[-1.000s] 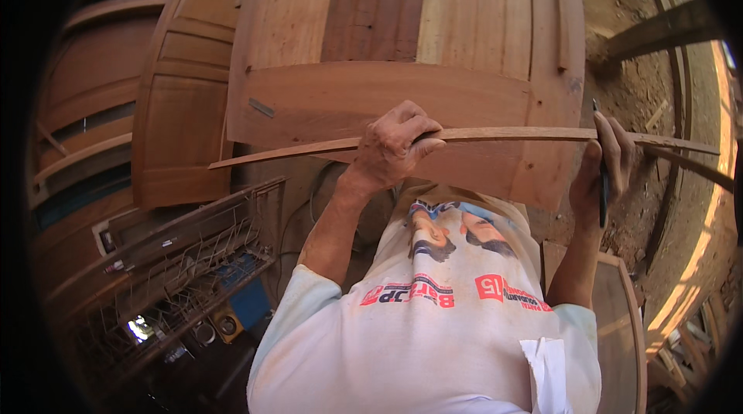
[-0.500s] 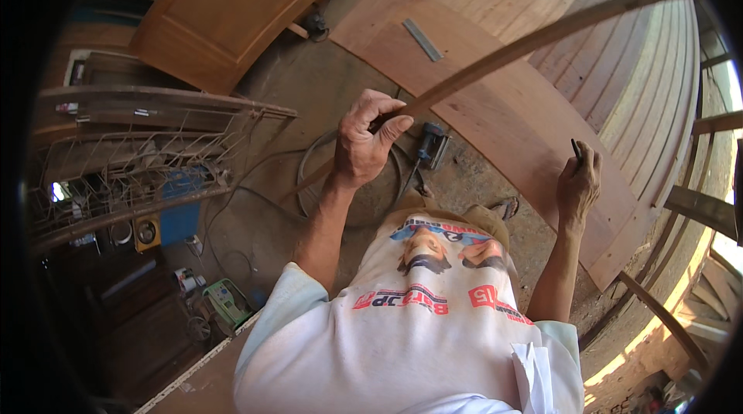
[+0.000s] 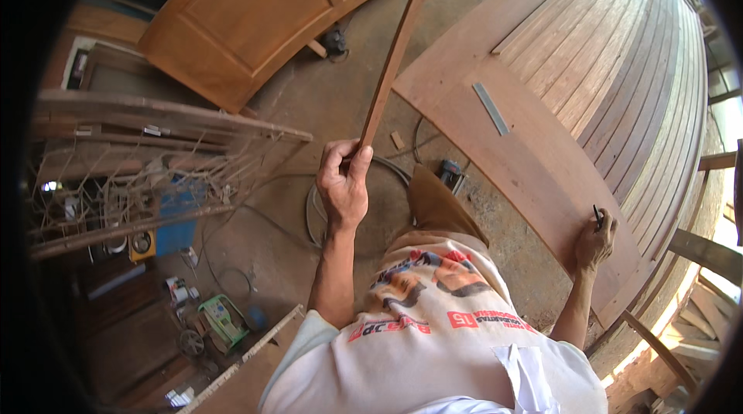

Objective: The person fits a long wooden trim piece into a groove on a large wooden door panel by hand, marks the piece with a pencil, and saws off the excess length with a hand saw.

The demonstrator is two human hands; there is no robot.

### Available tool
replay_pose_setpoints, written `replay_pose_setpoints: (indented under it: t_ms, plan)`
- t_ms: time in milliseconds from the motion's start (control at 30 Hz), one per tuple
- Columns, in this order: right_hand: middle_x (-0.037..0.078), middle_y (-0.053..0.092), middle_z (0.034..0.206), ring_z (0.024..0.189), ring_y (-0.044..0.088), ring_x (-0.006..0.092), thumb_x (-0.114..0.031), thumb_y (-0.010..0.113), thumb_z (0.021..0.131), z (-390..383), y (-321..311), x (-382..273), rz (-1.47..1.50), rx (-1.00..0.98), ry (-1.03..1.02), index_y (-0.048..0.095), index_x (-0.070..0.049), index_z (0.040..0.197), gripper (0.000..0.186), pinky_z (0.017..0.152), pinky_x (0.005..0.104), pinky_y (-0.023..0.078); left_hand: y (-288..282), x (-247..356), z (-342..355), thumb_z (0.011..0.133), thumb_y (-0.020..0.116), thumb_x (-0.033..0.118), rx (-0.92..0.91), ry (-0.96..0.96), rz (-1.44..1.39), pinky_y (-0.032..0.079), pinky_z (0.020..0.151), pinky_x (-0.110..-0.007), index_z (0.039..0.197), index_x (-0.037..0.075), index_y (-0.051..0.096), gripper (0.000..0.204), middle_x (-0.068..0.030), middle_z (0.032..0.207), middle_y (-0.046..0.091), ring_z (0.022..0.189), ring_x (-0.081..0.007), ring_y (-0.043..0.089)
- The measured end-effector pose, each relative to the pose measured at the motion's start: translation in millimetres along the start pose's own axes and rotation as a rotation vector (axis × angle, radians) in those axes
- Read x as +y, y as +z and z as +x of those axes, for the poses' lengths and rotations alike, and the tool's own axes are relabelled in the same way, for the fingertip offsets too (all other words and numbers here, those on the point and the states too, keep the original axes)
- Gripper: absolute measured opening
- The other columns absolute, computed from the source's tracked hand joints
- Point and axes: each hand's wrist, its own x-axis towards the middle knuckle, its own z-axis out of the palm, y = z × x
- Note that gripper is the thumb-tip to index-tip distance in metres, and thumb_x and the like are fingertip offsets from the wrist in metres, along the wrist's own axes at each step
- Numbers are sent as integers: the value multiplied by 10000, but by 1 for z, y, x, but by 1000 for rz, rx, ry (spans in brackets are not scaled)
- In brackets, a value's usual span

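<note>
My left hand (image 3: 344, 186) is closed around the lower end of a long, thin wooden strip (image 3: 396, 50), which points up and away over the floor. Between the fingers of my right hand (image 3: 596, 240) is a slim black marking pencil (image 3: 597, 217); its exact kind is hard to make out. That hand rests at the near right end of a smooth brown wooden board (image 3: 534, 174). On the same board lies a flat grey metal ruler (image 3: 491, 109), out of reach of both hands. Beyond the board, parallel wooden slats (image 3: 580, 66) form a wide panel.
A panelled wooden door (image 3: 232, 19) with a curved edge stands at the far left. A power tool (image 3: 450, 172) and a coiled hose (image 3: 313, 213) lie on the floor. To the left is a wire-mesh rack (image 3: 155, 174), with a green machine (image 3: 222, 319) below it.
The wooden strip has swung from lying across the board, pointing right, to pointing away over the floor. My left hand has lowered slightly; my right hand has moved down and right onto the board.
</note>
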Motion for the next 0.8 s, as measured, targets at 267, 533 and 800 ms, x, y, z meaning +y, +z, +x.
replay_pose_setpoints:
  t_ms: [267, 533, 800]
  plan:
    - [121, 641, 1113, 951, 700, 323, -367, 745, 992, 3, 5, 10, -113, 27, 100, 671, -107, 1289, 401, 786, 462, 556, 2, -21, 136, 1045, 750, 278, -87, 41, -258, 473, 735, -231, 1089, 10, 697, 277, 28, 951, 615, 797, -65, 547]
    - [171, 665, 1171, 977, 716, 399, -551, 577, 1068, 7, 6, 1, -484, 15, 352, 660, -114, 1354, 528, 803, 514, 572, 31, -22, 303, 1042, 750, 281, -297, 278, -327, 466, 736, -232, 1088, 37, 699, 254, 20, 972, 618, 824, -70, 546]
    - [182, 679, 1304, 1073, 719, 431, -475, 592, 1075, 80, 71, -151, -363, 40, 329, 667, -95, 1369, 487, 861, 517, 583, 61, -31, 402, 1048, 743, 197, -521, 276, -464, 433, 750, -214, 1107, 44, 698, 169, 54, 935, 587, 816, -45, 510]
